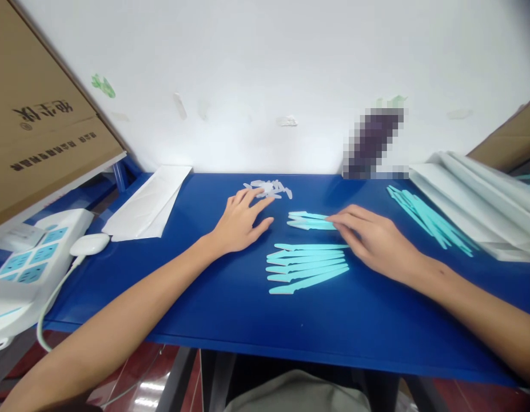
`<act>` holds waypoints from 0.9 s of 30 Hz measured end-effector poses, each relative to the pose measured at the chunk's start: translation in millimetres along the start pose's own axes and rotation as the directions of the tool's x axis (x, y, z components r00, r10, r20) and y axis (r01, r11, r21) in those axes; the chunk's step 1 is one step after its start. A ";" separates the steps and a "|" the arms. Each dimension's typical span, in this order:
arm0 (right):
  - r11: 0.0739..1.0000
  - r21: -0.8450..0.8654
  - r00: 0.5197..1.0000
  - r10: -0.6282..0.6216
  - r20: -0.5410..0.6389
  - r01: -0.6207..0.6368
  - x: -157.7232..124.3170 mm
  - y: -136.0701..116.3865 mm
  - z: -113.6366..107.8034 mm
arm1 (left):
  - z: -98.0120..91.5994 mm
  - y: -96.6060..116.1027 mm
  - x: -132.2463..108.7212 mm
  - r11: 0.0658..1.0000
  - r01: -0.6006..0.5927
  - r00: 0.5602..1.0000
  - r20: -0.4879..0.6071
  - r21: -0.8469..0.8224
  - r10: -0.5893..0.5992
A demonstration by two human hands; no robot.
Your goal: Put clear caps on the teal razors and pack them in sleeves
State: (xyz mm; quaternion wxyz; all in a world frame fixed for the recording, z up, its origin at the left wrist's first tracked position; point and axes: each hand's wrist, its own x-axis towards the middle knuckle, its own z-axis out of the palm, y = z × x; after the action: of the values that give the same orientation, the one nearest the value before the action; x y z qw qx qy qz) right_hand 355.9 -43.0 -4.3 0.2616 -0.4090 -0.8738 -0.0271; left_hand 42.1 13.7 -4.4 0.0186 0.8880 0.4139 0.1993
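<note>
My right hand (374,237) pinches the handle ends of a few turquoise eyebrow razors (310,221) just above or on the blue table; I cannot tell whether they touch it. Below them, several more eyebrow razors (307,268) lie spread in a row, blades toward the left. My left hand (243,220) is open, fingers stretched out, its fingertips at a small pile of translucent white caps (278,187) near the wall. Some of the caps are hidden behind those fingers. A further bunch of turquoise razors (430,220) rests to the right of my right hand.
White plastic sheets or bags (474,200) lie at the right, and a white paper-like packet (147,206) at the left. A white power strip (42,257), a small white device with a cable (90,245) and a cardboard box (46,114) occupy the left side. A white wall (247,74) bounds the blue table (230,303).
</note>
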 end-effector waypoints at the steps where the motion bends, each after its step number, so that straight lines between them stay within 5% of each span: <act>1: 1.000 -0.026 1.000 0.002 0.019 -0.001 0.0 2.9 1.3 | 0.4 -3.7 2.6 0.998 0.040 0.997 0.058 0.042 -0.043; 5: 0.990 -0.140 1.000 -0.002 0.014 0.004 1.9 4.8 1.6 | 3.4 -9.1 12.3 0.985 0.129 0.959 0.239 0.114 -0.153; 8: 0.991 -0.130 1.000 -0.022 0.014 0.023 3.2 -3.1 -3.8 | 4.5 -7.7 13.5 0.981 0.138 0.946 0.274 0.137 -0.172; 12: 0.999 -0.027 0.985 -0.039 0.166 0.044 3.1 -12.9 -9.3 | 3.6 -7.2 9.8 0.985 0.022 0.972 0.226 0.172 -0.062; 17: 0.996 -0.034 0.961 -0.071 0.269 0.083 2.4 -10.8 -9.6 | 4.2 -13.6 10.0 0.994 -0.059 0.955 0.293 0.088 0.031; 27: 0.996 0.077 0.938 -0.061 0.341 0.037 -0.3 -2.4 -9.0 | 4.9 -11.0 2.1 0.966 -0.163 0.986 0.068 0.198 0.153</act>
State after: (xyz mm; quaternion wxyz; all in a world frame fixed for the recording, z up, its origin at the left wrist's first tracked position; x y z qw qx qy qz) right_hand 358.3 -47.2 3.7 0.1189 -0.3761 -0.9164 0.0684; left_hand 37.2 23.0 -10.4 -0.0774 0.9203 0.3594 0.1335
